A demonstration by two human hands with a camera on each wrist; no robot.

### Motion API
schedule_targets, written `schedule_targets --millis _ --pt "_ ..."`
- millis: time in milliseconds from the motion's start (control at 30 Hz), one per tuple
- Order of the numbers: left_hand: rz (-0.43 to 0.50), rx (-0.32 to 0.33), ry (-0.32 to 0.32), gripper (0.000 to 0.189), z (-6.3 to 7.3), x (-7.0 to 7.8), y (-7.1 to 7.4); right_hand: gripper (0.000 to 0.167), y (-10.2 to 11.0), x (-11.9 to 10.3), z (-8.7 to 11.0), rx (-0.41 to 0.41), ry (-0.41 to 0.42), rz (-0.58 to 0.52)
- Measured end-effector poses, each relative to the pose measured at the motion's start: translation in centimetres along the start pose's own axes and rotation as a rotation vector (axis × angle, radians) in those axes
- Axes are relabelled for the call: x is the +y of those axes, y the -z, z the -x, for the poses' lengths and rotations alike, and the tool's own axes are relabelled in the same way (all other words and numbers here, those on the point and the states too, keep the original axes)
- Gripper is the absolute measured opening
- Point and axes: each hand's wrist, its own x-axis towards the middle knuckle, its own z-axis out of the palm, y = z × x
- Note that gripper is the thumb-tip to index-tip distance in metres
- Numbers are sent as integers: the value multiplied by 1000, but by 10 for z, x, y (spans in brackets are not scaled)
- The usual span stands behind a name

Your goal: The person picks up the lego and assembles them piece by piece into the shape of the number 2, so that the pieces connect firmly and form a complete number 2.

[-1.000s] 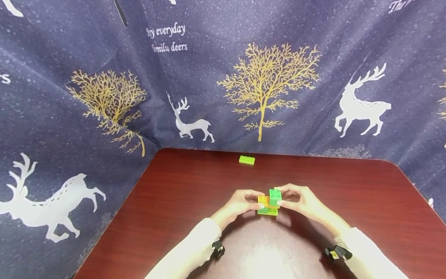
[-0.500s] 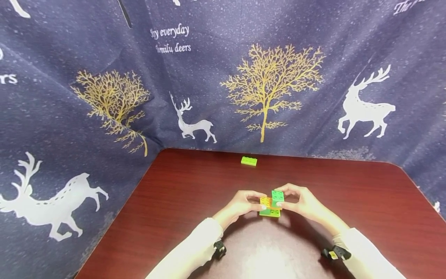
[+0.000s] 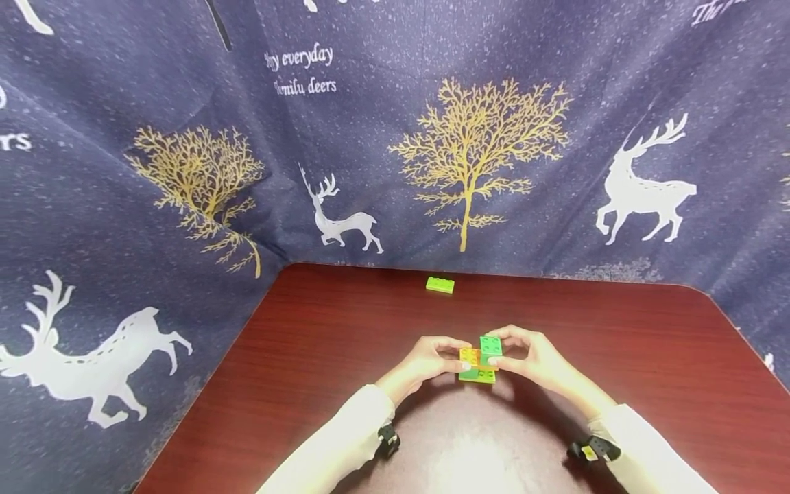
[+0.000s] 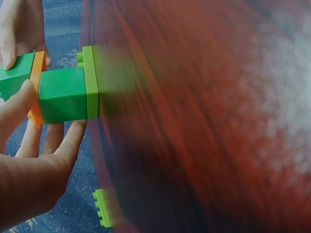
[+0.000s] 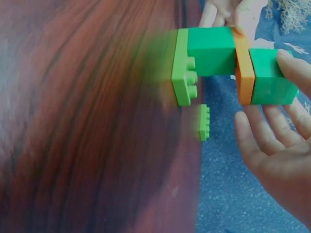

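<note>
A small stack of toy building blocks stands on the table between the two hands. At its bottom lies a lime plate, with a green block on one end. An orange plate sits over that block and overhangs it to the right. On the overhanging end is another green block, against the orange plate. My left hand grips the stack, thumb at the orange plate and fingers behind the lower green block. With thumb and fingers, my right hand pinches the upper green block from the right.
A second lime plate lies near the far edge of the reddish-brown table. Beyond that edge hangs a dark blue cloth printed with deer and trees. A black device sits at each wrist.
</note>
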Motion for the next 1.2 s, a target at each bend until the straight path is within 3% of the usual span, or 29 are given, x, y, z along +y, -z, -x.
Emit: schedule_targets --millis 333,767,1100,1200 --pt "-5 15 25 34 0 0 2 35 -3 0 -2 -8 23 -35" --pt "-3 2 6 32 -2 0 3 36 -4 2 -1 2 -32 -55" --pt "7 -18 -6 34 -1 -1 2 35 7 4 2 -89 -23 -120" --pt "13 -20 -5 34 -2 -1 1 33 11 0 0 -94 -54 -148"
